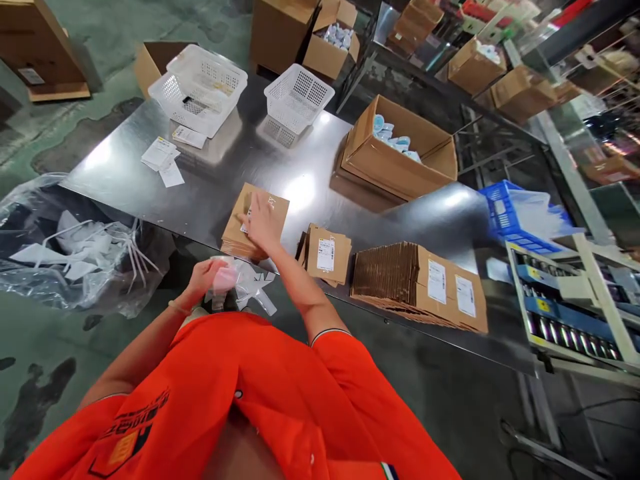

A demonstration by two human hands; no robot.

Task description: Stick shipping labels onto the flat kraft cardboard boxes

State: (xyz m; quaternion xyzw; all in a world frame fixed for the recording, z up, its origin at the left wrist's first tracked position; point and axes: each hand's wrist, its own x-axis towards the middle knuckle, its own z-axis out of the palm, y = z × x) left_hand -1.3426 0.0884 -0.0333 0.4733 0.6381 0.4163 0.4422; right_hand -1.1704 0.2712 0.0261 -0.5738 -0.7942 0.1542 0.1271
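My right hand [263, 225] lies on a stack of flat brown cardboard boxes [277, 205] at the table's near edge. Its fingers are stretched out over a white label [245, 228], part of which they cover. Closer to my body, my left hand [204, 279] is closed on a pinkish-white sheet [225, 277], whose exact kind I cannot make out. Below and beside it are pale strips of scrap [255, 290]. Right of my right forearm sits a smaller pile of labelled flat boxes [327, 253].
A long row of folded cartons [400, 280] stands on the metal table [215, 193]. White baskets [300, 97], loose label sheets [163, 159] and an open carton [395, 160] are farther back. A plastic-lined bin [90, 253] holds paper scraps at left; a blue crate [505, 210] sits right.
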